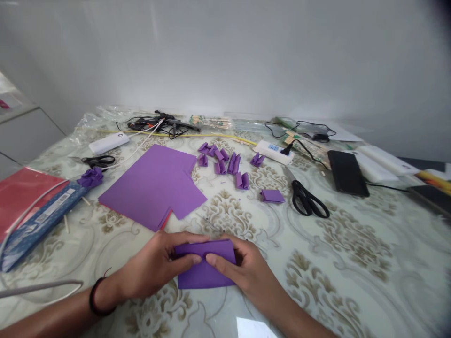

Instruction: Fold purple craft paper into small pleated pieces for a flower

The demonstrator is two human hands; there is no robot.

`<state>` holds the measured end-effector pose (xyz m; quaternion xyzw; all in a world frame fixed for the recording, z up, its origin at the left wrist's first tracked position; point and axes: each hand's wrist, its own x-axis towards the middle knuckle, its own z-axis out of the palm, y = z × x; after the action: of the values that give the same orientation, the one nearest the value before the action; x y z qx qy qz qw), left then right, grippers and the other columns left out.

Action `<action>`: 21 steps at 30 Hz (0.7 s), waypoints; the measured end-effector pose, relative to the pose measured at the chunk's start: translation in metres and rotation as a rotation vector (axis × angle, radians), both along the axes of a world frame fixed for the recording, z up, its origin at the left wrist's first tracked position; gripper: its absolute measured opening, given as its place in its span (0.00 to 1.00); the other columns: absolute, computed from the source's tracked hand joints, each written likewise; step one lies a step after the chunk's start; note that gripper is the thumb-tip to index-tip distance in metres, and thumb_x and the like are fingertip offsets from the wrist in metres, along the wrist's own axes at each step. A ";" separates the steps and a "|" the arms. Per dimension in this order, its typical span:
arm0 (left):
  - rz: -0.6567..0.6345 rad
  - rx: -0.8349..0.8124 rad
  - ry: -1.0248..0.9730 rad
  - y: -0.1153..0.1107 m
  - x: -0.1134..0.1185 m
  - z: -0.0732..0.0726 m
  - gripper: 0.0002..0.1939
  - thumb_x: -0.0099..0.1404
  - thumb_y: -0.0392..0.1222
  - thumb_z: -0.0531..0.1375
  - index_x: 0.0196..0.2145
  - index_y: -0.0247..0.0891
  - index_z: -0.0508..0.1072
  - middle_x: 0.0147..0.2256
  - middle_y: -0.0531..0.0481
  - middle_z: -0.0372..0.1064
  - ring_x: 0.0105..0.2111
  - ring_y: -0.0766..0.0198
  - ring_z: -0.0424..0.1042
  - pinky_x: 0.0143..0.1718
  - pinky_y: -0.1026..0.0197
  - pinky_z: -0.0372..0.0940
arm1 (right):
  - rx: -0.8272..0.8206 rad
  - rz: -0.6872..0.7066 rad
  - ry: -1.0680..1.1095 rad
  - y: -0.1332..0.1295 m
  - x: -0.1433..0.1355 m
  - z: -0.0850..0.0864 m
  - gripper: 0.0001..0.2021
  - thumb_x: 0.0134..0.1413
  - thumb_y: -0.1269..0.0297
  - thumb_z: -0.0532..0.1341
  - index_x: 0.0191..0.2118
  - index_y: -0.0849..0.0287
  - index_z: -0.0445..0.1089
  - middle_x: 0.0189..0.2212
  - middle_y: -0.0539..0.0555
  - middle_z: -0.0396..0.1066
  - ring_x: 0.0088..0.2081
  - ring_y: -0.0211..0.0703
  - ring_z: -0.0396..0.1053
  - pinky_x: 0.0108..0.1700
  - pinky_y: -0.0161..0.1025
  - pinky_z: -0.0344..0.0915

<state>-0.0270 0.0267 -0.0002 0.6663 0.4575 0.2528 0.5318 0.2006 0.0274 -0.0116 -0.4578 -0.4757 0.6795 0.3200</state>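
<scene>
A folded piece of purple paper [207, 277] is held level between both hands near the table's front edge. My left hand [160, 263] grips its left side, thumb on top and fingers behind the upper fold. On the right side my right hand [243, 267] pinches it the same way, the two thumbs close together. Beyond them lie large purple sheets [151, 183] with a red edge showing beneath. Several small folded purple pieces [234, 163] are grouped past the sheets, and one flatter folded piece [272, 195] rests to their right.
Black-handled scissors [308, 202] and a phone [347, 173] lie at right, a power strip [273, 152] behind. Another pair of scissors [98, 161], crumpled purple paper [90, 177] and a blue-and-red packet [45, 213] are at left. Tangled cables [158, 124] run along the back.
</scene>
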 end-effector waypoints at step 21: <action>-0.102 -0.021 -0.044 0.000 0.000 0.003 0.20 0.79 0.46 0.59 0.65 0.50 0.76 0.61 0.49 0.79 0.54 0.54 0.81 0.57 0.56 0.73 | 0.016 -0.013 -0.042 0.001 0.001 -0.001 0.20 0.49 0.48 0.75 0.25 0.56 0.70 0.22 0.45 0.58 0.25 0.37 0.54 0.28 0.35 0.53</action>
<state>-0.0272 0.0272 0.0029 0.6774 0.4138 0.2349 0.5610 0.2018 0.0288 -0.0130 -0.4723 -0.4850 0.6637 0.3180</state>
